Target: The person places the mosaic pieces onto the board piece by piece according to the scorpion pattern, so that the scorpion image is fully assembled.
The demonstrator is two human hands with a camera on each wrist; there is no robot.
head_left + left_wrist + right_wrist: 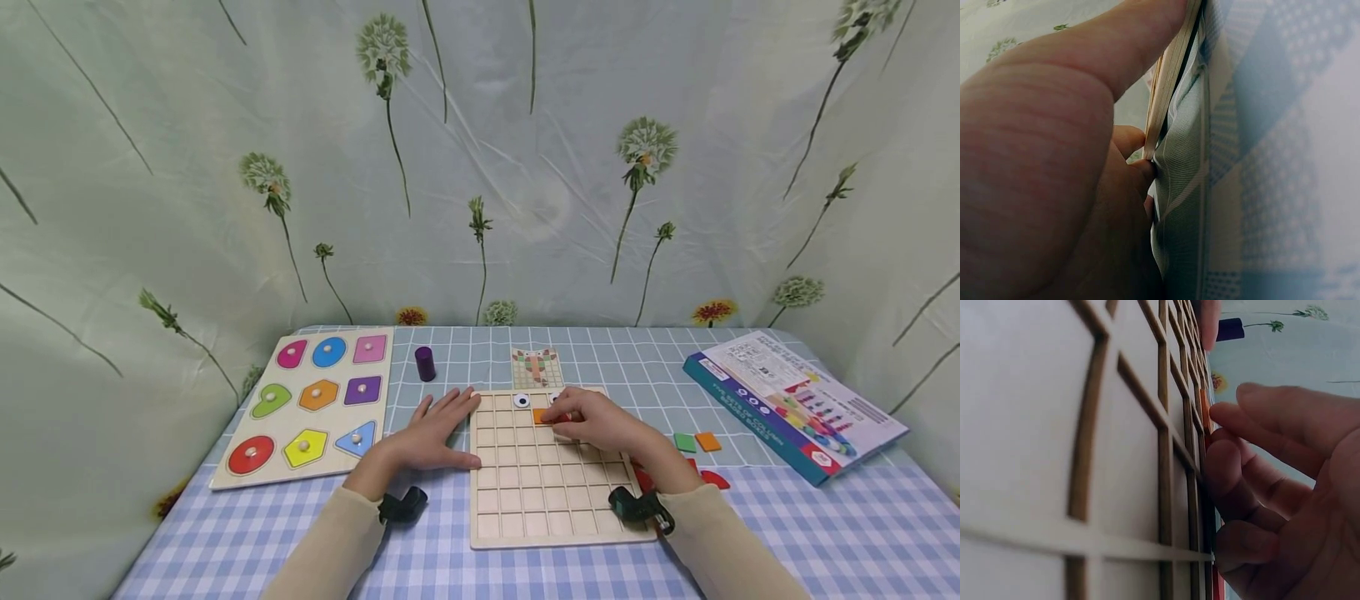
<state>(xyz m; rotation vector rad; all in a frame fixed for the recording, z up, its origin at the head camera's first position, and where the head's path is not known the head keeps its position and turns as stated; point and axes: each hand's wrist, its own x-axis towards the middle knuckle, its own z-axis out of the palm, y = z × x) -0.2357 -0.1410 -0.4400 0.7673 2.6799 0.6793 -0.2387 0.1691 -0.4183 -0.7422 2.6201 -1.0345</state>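
A wooden grid board (517, 500) lies flat on the table. My left hand (431, 437) rests at its left edge with fingers spread; in the left wrist view, the thumb (1141, 37) lies against the board's edge (1166, 94). My right hand (600, 419) is over the upper part, fingers bent. One fingertip touches an orange square tile (539, 416) lying in the grid. Red shows between finger and thumb; whether it is pinched is unclear. A round eye piece (521, 401) sits nearby, and a second eye piece (554, 397) is partly covered by the hand.
A pattern card (536, 368) stands behind the board. At left lie a knobbed shape puzzle (300, 433) and a purple cylinder (425, 364). Right of the board are a green tile (685, 442), an orange tile (708, 442), red pieces (715, 479) and a box (795, 400).
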